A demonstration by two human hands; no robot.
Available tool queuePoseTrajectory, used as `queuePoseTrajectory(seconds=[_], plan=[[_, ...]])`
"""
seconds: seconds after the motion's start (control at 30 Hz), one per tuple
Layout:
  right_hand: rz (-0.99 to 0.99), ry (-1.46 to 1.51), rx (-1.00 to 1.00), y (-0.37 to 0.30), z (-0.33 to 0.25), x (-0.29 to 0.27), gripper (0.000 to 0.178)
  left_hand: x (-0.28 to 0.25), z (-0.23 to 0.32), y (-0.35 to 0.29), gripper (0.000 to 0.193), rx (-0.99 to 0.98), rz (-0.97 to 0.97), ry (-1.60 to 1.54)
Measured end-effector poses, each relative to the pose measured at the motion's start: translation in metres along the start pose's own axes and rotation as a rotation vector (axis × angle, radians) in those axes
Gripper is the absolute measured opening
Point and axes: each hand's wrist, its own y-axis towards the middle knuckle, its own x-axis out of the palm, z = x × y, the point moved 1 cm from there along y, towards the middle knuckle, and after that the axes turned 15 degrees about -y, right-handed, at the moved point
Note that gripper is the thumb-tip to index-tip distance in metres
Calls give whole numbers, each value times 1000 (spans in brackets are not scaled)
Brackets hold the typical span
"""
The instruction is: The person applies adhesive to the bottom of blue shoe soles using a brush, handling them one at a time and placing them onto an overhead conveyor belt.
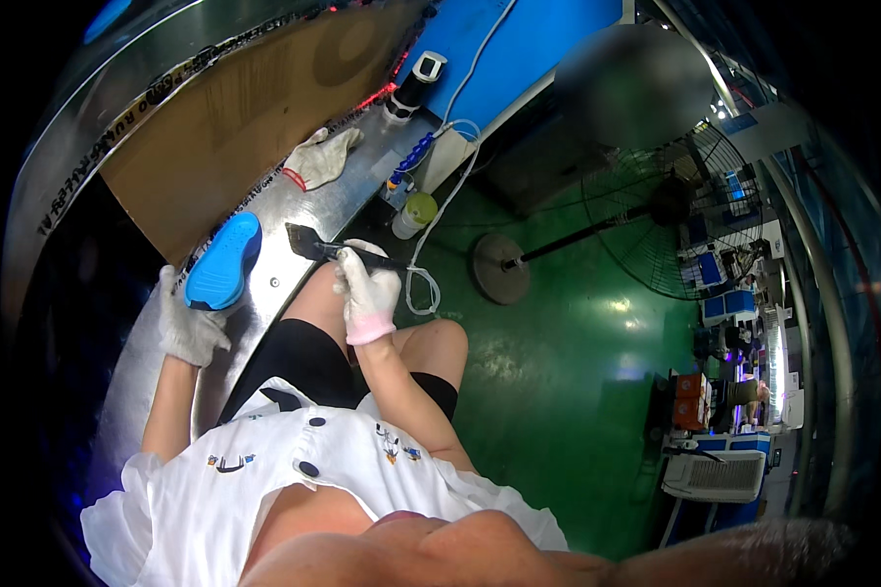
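Observation:
A blue insole-shaped piece (225, 262) with a raised rim lies at the left of the metal bench. Beside its rounded near end is my left hand (191, 328) in a white knit glove, its thumb apart from the fingers. Whether that glove touches the blue piece is hard to tell. My right hand (369, 293), in a white glove with a pink cuff, is closed around the dark handle of a flat brush (306, 242). The brush hovers over the bench edge above my lap, bristles pointing left toward the blue piece.
A spare white glove (325, 159) lies farther back on the metal bench (282, 256), near a black-and-white cylindrical device (416, 86). Cardboard (225, 127) stands along the left. A blue nozzle hose (413, 158), yellow-green container (417, 212) and pedestal fan (656, 205) are to the right.

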Motion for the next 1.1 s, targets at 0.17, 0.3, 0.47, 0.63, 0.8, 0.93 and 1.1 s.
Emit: queuePoseTrajectory(seconds=[0.17,0.3,0.47,0.63,0.8,0.93,1.1], plan=[[-45,-24,6,-4,3,10,18,-7,-20,16,94,-227,-175,-183],[-123,-399,-57,-2,14,5,16,-3,-32,15,91,-198,-135,-124],[79,-639,-435,36,16,35,18,26,-78,15,86,-121,-190,-27],[-250,-745,-744,-33,-36,48,18,27,-68,25,80,114,-140,-190],[-83,-656,-607,-9,-48,42,13,43,-83,4,66,-49,-199,-116],[-23,-741,-893,-15,-55,55,18,36,-94,-3,67,51,-234,-148],[62,-757,-645,-8,-62,45,16,32,-84,5,69,-59,-400,-29]])
